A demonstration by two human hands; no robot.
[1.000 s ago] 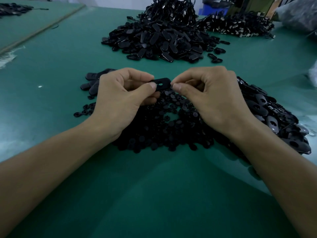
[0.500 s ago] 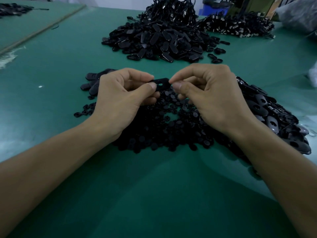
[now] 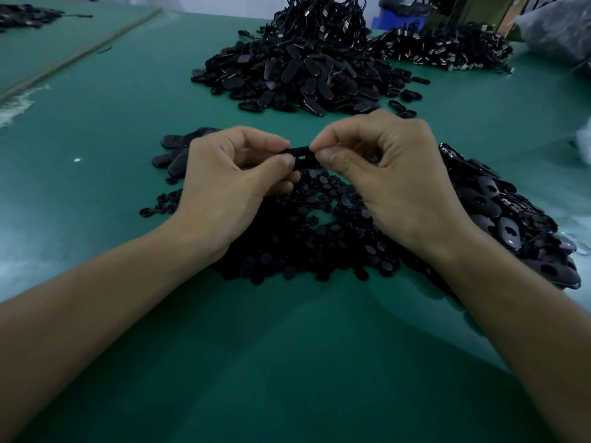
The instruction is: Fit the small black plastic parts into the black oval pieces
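Green matting (image 3: 96,129) covers the table. Above a heap of small black plastic parts (image 3: 307,238), 2 hands share 1 black oval piece (image 3: 299,154): the left hand (image 3: 230,183) pinches its left end between thumb and forefinger, and the right hand (image 3: 393,177) pinches its right end the same way. More oval pieces (image 3: 505,215) lie at right, and a bigger pile (image 3: 297,75) sits beyond.

Dim green-topped table (image 3: 96,129), pale wall (image 3: 208,3)
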